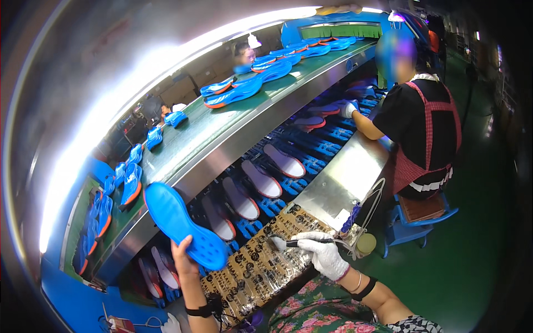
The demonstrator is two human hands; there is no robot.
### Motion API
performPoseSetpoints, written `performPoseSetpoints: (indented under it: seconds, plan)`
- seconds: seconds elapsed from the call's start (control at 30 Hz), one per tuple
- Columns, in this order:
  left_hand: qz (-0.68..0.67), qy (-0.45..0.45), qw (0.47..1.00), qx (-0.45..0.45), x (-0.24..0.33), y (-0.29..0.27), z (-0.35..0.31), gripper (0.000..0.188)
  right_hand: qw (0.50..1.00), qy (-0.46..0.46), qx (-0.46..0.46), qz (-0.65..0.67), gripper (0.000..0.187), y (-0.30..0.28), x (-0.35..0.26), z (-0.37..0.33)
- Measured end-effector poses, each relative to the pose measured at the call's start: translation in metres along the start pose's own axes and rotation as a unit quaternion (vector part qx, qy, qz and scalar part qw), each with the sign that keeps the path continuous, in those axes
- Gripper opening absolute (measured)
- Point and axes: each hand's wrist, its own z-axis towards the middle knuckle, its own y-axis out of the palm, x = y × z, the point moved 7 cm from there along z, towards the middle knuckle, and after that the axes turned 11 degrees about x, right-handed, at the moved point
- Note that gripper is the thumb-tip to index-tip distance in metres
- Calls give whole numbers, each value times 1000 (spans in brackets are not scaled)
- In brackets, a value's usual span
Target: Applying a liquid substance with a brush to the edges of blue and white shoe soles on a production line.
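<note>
Head view: the left hand (182, 256) holds a blue shoe sole (182, 224) upright by its lower edge, fingers pinching it above the patterned tabletop (252, 266). A firmer, flatter grip would likely steady it. To the right, the gloved right hand (325, 252) has its fingers wrapped around a brush (288, 242), bristles near the sole.

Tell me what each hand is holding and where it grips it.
The left hand holds a blue shoe sole by its lower end, raised. The gloved right hand grips a brush by its handle.
</note>
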Motion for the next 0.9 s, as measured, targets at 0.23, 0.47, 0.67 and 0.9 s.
performPoseSetpoints:
  seconds: [0.23,0.47,0.67,0.9]
  plan:
    - [-157,-285,941,-92,-138,28,-104,70,999,-34,-33,-23,20,47,-23,-9]
    - [-254,-409,876,-37,-183,53,-182,97,953,-114,-126,-252,25,73,-14,-17]
    - [-215,-347,912,-36,-169,61,-185,88,928,-198,-150,-278,21,91,-22,-32]
    - [-279,-353,891,-51,-147,76,-178,87,895,-280,-167,-304,19,105,-34,-21]
